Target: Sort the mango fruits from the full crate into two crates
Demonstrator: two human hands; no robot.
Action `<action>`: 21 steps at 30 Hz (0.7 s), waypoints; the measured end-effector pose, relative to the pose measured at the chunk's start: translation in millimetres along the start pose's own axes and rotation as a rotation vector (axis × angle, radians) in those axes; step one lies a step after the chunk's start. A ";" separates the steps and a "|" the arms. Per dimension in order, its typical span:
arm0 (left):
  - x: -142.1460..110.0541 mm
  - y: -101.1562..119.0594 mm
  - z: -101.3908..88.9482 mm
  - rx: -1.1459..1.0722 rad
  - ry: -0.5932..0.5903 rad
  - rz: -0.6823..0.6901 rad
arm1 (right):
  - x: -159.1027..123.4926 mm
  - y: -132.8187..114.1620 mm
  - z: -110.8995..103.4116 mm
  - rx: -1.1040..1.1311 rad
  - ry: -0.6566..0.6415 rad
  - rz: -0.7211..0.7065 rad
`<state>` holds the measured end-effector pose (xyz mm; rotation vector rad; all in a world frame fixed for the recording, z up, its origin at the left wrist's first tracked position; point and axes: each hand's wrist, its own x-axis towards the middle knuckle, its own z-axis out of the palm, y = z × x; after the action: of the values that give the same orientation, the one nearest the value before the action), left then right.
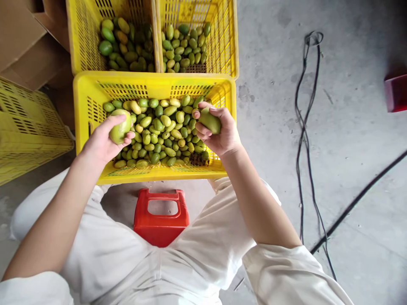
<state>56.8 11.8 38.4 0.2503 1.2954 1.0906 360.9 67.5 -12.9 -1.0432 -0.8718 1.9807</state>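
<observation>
I had both hands over the near crate (85, 127), each closed on one fruit. My left hand (103, 142) wrapped a pale yellow-green mango (120, 127), fingers curled under it and thumb across the top, held just above the crate's left side. My right hand (219, 133) gripped a darker green mango (210, 120), fingertips pinched around it, near the crate's right wall. I judged I held them apart and raised off the heap so each could be looked over by colour. The heap below was a mix of green and yellowish fruit. Beyond it stood two more crates side by side: the far left crate (79, 42) held larger, darker fruit, the far right crate (227, 42) smaller ones. A red stool (160, 228) sat between my knees. Cables (305, 135) trailed across the concrete floor (349, 169) on the right.
</observation>
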 end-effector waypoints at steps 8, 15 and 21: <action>-0.1 -1.4 -3.1 0.042 -0.074 -0.002 | -0.4 0.2 11.1 -0.041 0.033 -0.043; -4.1 -3.1 1.1 0.016 -0.073 0.030 | -2.5 1.9 12.8 -0.018 0.132 -0.016; -3.9 -2.2 1.7 -0.072 -0.028 -0.016 | -5.3 0.8 16.9 -0.037 0.121 0.013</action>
<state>59.8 8.5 39.9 0.2000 1.2292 1.1140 348.2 58.8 -4.1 -1.1802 -0.8403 1.8972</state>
